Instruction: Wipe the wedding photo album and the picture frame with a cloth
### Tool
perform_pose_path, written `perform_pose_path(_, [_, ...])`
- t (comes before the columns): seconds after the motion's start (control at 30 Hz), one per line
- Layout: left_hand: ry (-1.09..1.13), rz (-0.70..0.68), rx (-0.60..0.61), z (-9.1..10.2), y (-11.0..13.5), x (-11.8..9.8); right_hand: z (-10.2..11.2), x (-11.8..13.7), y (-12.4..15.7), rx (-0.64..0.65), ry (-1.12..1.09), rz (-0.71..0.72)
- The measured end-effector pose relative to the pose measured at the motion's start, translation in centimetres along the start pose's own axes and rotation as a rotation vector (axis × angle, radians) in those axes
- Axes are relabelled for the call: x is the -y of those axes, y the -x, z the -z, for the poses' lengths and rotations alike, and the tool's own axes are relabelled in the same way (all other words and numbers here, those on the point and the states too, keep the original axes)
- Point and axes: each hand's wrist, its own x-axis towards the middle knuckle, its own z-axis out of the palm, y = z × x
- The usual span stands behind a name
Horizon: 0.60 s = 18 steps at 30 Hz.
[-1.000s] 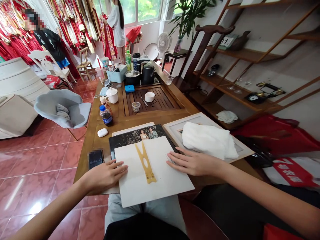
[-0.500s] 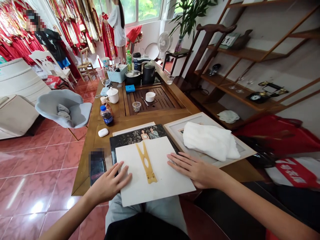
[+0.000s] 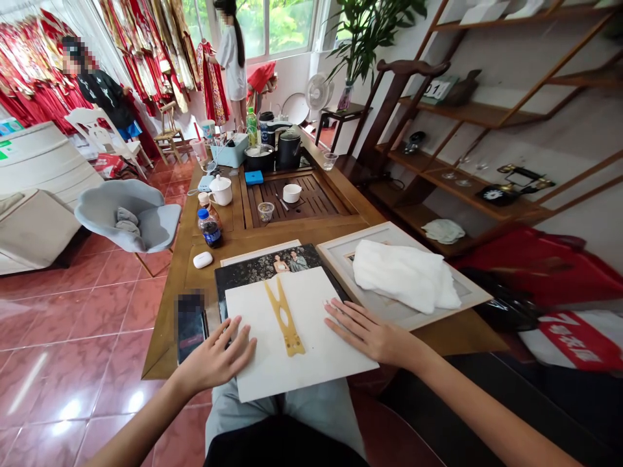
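Note:
A white board (image 3: pixel 263 371) lies over a dark wedding photo (image 3: pixel 253 267) at the table's near edge, its front edge reaching above my lap. On the board rests a flat yellowish piece (image 3: pixel 293 344) with two long prongs, an oval hole and small marks at its wide end; its kind I cannot make out. My left hand (image 3: pixel 219 353) lies on the board's left edge, fingers spread. My right hand (image 3: pixel 372 327) lies flat across its right edge, fingers apart. Neither hand touches the yellow piece. A light frame (image 3: pixel 331 250) with a folded white cloth (image 3: pixel 402 275) on it stands right of the photo.
Left of the board lie a phone (image 3: pixel 191 331) and a white earbud case (image 3: pixel 203 259). Bottles (image 3: pixel 210 230), a lidded cup (image 3: pixel 221 191) and a tea tray (image 3: pixel 321 201) stand farther back. Shelves (image 3: pixel 467 113) rise at right; two people stand near hanging garments.
The view has shifted slightly. Both hands stay spread on the board, and the yellow piece has not moved on it.

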Motion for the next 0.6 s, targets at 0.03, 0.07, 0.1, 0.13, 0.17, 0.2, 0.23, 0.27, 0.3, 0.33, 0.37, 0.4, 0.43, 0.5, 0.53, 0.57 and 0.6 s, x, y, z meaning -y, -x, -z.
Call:
perform_pose_path(0.03, [-0.014, -0.007, -0.010, 0.1, 0.1, 0.0, 0.1, 0.2, -0.1, -0.005, 0.005, 0.000])
perform_pose_path(0.07, [-0.030, -0.016, -0.017, 0.2, 0.2, -0.1, 0.1, 0.4, -0.1, -0.009, 0.010, 0.002])
perform_pose_path(0.1, [-0.048, -0.025, -0.023, 0.4, 0.2, -0.1, 0.2, 0.6, -0.1, -0.011, 0.015, 0.009])
perform_pose_path(0.13, [-0.064, -0.033, -0.030, 0.6, 0.3, 0.0, 0.4, 0.7, -0.1, -0.010, 0.020, 0.016])
perform_pose_path(0.17, [-0.076, -0.041, -0.042, 0.8, 0.4, 0.0, 0.6, 0.9, -0.1, -0.008, 0.022, 0.019])
perform_pose_path(0.2, [-0.082, -0.048, -0.061, 1.2, 0.4, 0.1, 1.0, 1.0, 0.0, -0.009, 0.018, 0.014])
perform_pose_path(0.23, [-0.080, -0.057, -0.086, 1.6, 0.5, 0.3, 1.4, 1.0, 0.1, -0.012, 0.005, -0.001])
perform_pose_path(0.27, [-0.071, -0.065, -0.116, 2.1, 0.5, 0.5, 1.9, 1.0, 0.2, -0.018, -0.021, -0.028])
perform_pose_path(0.3, [-0.057, -0.071, -0.149, 2.7, 0.5, 0.8, 2.6, 0.9, 0.3, -0.027, -0.064, -0.059])
perform_pose_path(0.33, [-0.035, -0.077, -0.184, 3.2, 0.5, 1.2, 3.3, 0.7, 0.4, -0.037, -0.125, -0.097])
perform_pose_path(0.37, [-0.005, -0.075, -0.223, 3.8, 0.5, 1.7, 4.1, 0.5, 0.4, -0.046, -0.203, -0.142])
perform_pose_path(0.4, [0.039, -0.067, -0.263, 4.4, 0.5, 2.3, 5.0, 0.2, 0.5, -0.054, -0.296, -0.194])
perform_pose_path(0.43, [0.106, -0.057, -0.303, 4.8, 0.4, 2.9, 5.8, -0.3, 0.4, -0.062, -0.401, -0.251])
perform_pose_path(0.5, [0.307, -0.007, -0.378, 5.5, 0.2, 4.2, 7.2, -1.4, 0.2, -0.080, -0.627, -0.369])
perform_pose_path(0.53, [0.425, 0.029, -0.406, 5.6, 0.0, 4.9, 7.7, -2.1, 0.0, -0.083, -0.741, -0.425])
perform_pose_path(0.57, [0.542, 0.080, -0.428, 5.7, -0.4, 5.4, 8.1, -2.9, -0.3, -0.086, -0.844, -0.487])
perform_pose_path(0.6, [0.646, 0.165, -0.449, 5.7, -0.8, 5.9, 8.3, -3.7, -0.7, -0.093, -0.930, -0.566])
